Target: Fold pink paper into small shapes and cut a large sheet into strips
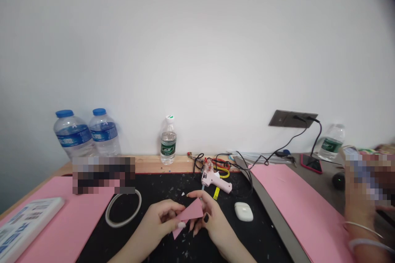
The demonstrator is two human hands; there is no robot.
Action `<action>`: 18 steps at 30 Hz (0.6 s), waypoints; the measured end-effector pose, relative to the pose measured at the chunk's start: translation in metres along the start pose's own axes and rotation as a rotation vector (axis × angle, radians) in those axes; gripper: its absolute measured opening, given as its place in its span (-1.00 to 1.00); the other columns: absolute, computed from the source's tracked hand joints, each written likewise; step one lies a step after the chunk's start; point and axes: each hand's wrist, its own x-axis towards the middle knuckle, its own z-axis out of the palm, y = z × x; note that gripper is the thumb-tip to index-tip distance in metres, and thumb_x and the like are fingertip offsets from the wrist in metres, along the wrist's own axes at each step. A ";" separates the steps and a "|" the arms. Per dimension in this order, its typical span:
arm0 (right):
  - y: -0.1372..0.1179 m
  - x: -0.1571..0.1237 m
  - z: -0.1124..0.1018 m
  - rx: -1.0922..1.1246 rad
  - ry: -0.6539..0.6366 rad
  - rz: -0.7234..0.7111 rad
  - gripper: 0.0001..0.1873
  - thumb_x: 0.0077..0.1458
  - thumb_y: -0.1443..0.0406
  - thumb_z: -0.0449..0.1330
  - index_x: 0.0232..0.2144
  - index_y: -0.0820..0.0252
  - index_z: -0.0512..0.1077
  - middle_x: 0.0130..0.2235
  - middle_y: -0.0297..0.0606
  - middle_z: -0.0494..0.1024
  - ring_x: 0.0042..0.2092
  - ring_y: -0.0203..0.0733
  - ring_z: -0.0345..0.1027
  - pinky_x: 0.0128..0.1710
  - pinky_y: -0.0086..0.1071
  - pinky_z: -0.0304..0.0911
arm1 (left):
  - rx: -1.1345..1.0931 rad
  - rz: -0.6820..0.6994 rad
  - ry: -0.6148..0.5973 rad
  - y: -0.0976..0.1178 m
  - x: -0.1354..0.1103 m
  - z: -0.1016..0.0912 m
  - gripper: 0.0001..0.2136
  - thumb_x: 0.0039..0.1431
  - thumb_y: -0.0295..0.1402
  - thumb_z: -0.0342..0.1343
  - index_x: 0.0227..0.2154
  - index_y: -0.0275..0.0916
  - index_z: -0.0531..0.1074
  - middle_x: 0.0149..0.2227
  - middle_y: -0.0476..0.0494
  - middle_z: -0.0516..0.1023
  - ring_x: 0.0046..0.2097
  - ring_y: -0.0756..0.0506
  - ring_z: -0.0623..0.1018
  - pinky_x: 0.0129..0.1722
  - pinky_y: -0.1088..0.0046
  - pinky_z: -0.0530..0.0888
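A small triangular piece of pink paper [191, 214] is held low in the middle of the view, over a black mat [154, 191]. My left hand [162, 218] pinches its lower left part between thumb and fingers. My right hand [210, 215] grips its right corner, fingers curled, nails dark. A pink hot glue gun [214, 180] lies on the mat just beyond my hands. To its right lies a white earbud case [243, 211].
Pink sheets [74, 222] [296, 205] flank the mat. A tape ring [123, 209] lies left of my hands. Water bottles [74, 133] [168, 141] [331, 141] stand by the wall. Cables run to a wall socket [291, 119]. Another person's arm with bracelets [362, 222] is at the right edge.
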 end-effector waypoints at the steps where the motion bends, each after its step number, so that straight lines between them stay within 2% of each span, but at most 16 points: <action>1: -0.002 0.000 0.001 0.005 0.003 -0.001 -0.34 -0.26 -0.03 0.28 -0.18 0.22 0.23 -0.51 -0.38 0.38 -0.56 -0.37 0.27 -0.63 -0.55 0.16 | 0.007 0.001 0.006 0.001 0.000 0.000 -0.80 -0.10 -0.36 0.21 -0.36 -0.34 0.49 -0.47 -0.06 0.47 -0.50 0.01 0.38 -0.50 0.54 0.28; 5: -0.006 -0.001 0.003 0.002 0.008 0.026 -0.42 -0.27 0.22 0.37 -0.19 0.20 0.23 -0.49 -0.42 0.40 -0.58 -0.45 0.19 -0.60 -0.56 0.16 | -0.025 -0.016 0.007 0.004 0.000 0.000 -0.80 -0.10 -0.34 0.21 -0.38 -0.33 0.50 -0.51 -0.03 0.46 -0.51 0.01 0.37 -0.51 0.54 0.27; 8: -0.007 -0.001 0.006 -0.014 0.026 0.042 -0.47 -0.25 0.33 0.35 -0.20 0.20 0.23 -0.49 -0.43 0.40 -0.56 -0.43 0.20 -0.59 -0.55 0.17 | -0.076 -0.022 -0.001 0.006 0.001 0.001 -0.81 -0.10 -0.33 0.21 -0.40 -0.33 0.50 -0.49 -0.05 0.49 -0.47 -0.01 0.40 -0.48 0.53 0.29; 14: -0.013 -0.001 0.010 -0.051 0.094 0.099 -0.60 -0.14 0.40 0.20 -0.19 0.20 0.22 -0.49 -0.45 0.38 -0.54 -0.38 0.28 -0.58 -0.52 0.21 | -0.072 -0.050 0.025 0.008 0.000 0.000 -0.80 -0.11 -0.31 0.22 -0.40 -0.32 0.50 -0.46 -0.07 0.52 -0.40 -0.07 0.45 -0.40 0.49 0.33; 16: -0.014 -0.001 0.009 -0.060 0.112 0.106 -0.63 -0.12 0.36 0.20 -0.21 0.22 0.23 -0.50 -0.43 0.38 -0.56 -0.38 0.27 -0.58 -0.51 0.21 | -0.028 -0.029 0.057 0.010 -0.001 -0.001 -0.83 -0.03 -0.29 0.16 -0.44 -0.31 0.50 -0.46 -0.06 0.51 -0.39 -0.06 0.44 -0.39 0.50 0.32; 18: -0.012 0.000 0.007 -0.062 0.131 0.106 -0.68 -0.11 0.29 0.22 -0.27 0.25 0.24 -0.53 -0.42 0.38 -0.58 -0.38 0.25 -0.58 -0.50 0.21 | -0.010 -0.017 0.091 0.012 -0.001 -0.001 -0.76 0.06 -0.25 0.06 -0.51 -0.32 0.49 -0.51 -0.03 0.49 -0.43 -0.03 0.41 -0.43 0.53 0.30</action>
